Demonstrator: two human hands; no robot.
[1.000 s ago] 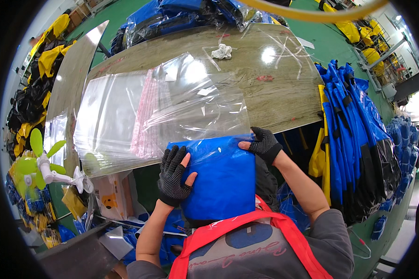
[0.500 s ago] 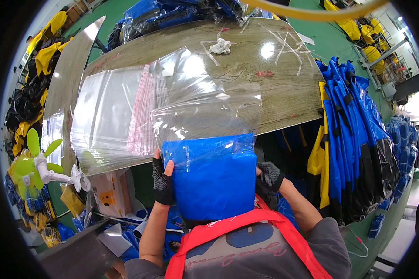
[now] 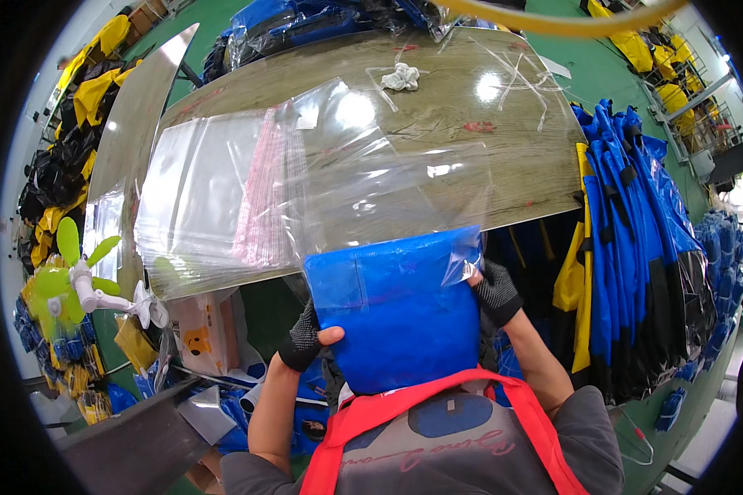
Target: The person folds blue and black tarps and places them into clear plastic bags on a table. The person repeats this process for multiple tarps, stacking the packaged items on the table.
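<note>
Holding: a folded blue garment (image 3: 400,318) upright against my chest, one gloved hand on each side edge, its top going into a clear plastic bag (image 3: 388,198).
Stack of bags (far left of the table): a pile of flat clear bags (image 3: 215,190) with a pink strip down one side lies on the wooden table (image 3: 504,157), just left of the bag I am filling.
Left hand (image 3: 305,338): pinching the garment's left edge low down, thumb pressed on the front, the other fingers wrapped behind it.
Garment: about its top corner on the right sits inside the bag's mouth; the film shows over that corner, while the lower blue face looks bare (glare makes the exact bag edge hard to trace).
Right hand (image 3: 495,293): closed on the right edge higher up, where the bag's film meets the cloth; I cannot tell whether it pinches film and cloth together or cloth alone.
Done so far, as I judge it: one bag opened and started over the garment's top.
Left to do, as I judge it: most of the garment is not yet sleeved, and the mouth is unsealed.
Right of the table: blue garments (image 3: 636,239) hang in a dense row.
</note>
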